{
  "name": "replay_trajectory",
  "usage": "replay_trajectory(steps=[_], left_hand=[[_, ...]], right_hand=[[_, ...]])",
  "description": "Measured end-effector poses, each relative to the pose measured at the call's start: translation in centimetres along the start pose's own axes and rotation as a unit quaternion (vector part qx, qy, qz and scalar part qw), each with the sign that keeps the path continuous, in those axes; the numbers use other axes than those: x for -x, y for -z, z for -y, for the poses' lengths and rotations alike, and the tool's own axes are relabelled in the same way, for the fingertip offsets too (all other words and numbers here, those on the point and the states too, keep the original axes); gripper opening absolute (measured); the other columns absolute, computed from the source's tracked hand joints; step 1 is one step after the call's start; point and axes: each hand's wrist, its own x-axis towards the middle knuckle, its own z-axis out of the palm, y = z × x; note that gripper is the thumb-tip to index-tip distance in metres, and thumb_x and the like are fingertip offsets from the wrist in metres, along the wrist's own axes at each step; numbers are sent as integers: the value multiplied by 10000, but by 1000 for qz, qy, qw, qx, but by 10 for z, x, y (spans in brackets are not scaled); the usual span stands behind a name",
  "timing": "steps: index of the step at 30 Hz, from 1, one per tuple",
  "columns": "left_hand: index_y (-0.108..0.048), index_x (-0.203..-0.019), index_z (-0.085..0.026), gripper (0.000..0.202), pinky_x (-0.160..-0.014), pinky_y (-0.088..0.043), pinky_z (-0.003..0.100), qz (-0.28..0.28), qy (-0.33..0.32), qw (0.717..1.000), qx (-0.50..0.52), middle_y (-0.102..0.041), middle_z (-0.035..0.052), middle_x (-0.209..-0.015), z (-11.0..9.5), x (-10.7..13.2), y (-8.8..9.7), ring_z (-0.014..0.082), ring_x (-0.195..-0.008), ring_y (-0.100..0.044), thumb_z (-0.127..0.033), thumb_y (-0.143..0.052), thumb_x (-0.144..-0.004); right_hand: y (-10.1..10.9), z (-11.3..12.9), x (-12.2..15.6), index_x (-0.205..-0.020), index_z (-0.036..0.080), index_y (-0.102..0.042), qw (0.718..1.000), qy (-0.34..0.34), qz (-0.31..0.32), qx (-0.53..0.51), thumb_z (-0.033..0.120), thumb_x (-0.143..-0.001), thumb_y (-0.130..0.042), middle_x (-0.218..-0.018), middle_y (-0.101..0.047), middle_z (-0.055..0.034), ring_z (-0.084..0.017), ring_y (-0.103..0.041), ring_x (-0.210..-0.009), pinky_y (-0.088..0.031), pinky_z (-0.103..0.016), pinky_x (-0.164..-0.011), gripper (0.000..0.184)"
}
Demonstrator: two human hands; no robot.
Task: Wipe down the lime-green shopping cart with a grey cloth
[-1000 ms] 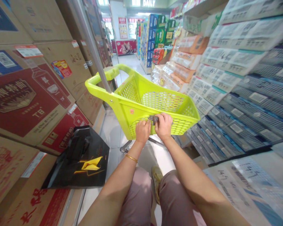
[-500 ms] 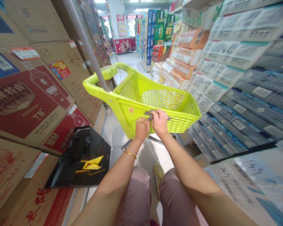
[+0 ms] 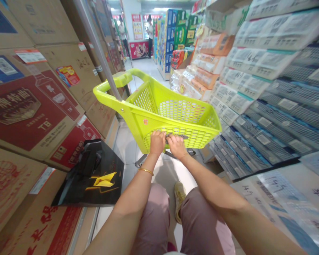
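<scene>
A lime-green plastic shopping cart point(image 3: 138, 117) with perforated walls stands in the aisle in front of my knees. Both my hands press a small grey crumpled cloth point(image 3: 175, 135) against the cart's near wall. My left hand point(image 3: 157, 142), with a gold bangle on its wrist, is closed on the cloth's left end. My right hand point(image 3: 177, 146) is closed on the cloth just to the right of it. Most of the cloth is hidden by my fingers.
Stacked cardboard cartons point(image 3: 34, 106) line the left side, with a black bag point(image 3: 95, 177) bearing a yellow mark leaning on them. Packs of tissue point(image 3: 268, 88) fill the shelves on the right. A grey pole point(image 3: 98, 46) crosses the cart handle. People stand far down the aisle.
Both hands and the cloth have moved down the cart's near wall from its rim and slightly left. The view has shifted a little, and people have come into view at the aisle's far end.
</scene>
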Motion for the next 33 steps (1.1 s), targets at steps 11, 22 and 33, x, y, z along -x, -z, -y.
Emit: replay_trajectory(steps=[11,22,33], left_hand=[[-645,-778,-144,345,-751,-367,340,40,30,998,-33,-612,99,-757,-10,-5,8,205,-768,-536,-229,-341,-916],[-643,-797,-151,317,-722,-358,337,47,14,998,-45,-620,97,-780,-7,-3,7,213,-780,-535,-250,-363,-910],[-638,-779,-184,410,-683,-317,319,0,-14,1000,-24,-592,68,-704,4,-3,-3,184,-721,-516,-324,-290,-945]], right_hand=[[34,-2,-50,-1067,212,-618,973,-134,-187,-16,179,-876,-389,-1066,-538,-101,-217,-415,-965,-271,-341,-817,301],[8,-7,-7,-1042,176,-622,995,6,-93,36,232,-907,-366,-1062,-616,-101,-203,-445,-907,-249,-328,-750,295],[10,-11,-13,-986,185,-632,990,17,-131,55,214,-906,-373,-983,-627,-84,-183,-456,-866,-254,-317,-743,273]])
